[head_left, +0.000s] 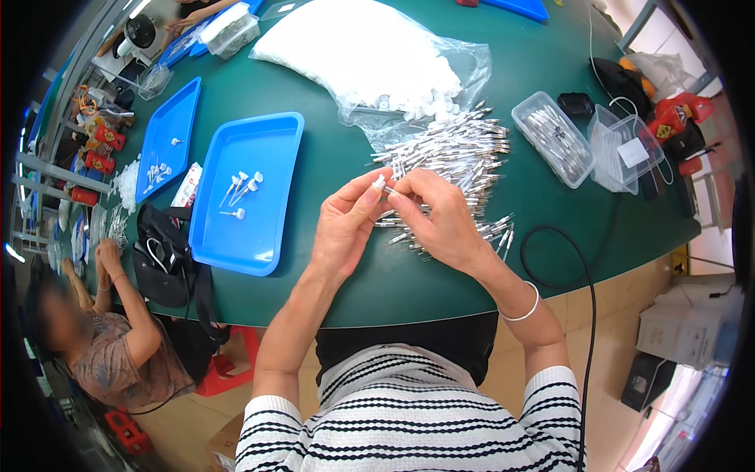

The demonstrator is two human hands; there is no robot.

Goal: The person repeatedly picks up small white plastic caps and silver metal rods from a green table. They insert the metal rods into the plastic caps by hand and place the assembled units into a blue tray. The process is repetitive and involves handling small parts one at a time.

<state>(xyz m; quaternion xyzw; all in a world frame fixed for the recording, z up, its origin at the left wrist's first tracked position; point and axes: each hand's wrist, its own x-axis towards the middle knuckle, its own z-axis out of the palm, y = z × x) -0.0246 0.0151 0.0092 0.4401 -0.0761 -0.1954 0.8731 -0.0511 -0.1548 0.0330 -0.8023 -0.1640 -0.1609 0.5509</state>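
Note:
Both my hands meet over the green table in front of me. My left hand (343, 224) pinches a small white plastic cap (379, 182) between thumb and fingers. Fingertips of my right hand (440, 220) are closed on a thin metal-and-white rod (390, 189), whose end points at the cap; whether the two are joined I cannot tell. Beneath and beyond my hands spreads a heap of similar rods (464, 149). Behind it, a large clear bag (354, 55) spills white caps. To the left, a blue tray (259, 145) holds several capped rods (250, 186).
A second blue tray (161, 130) lies farther left, near a black bag (161, 263). At right stand a clear box (572, 126) of rods and other clear containers (625, 149). A black cable (588, 315) hangs over the table edge. Another person (118, 346) sits at left.

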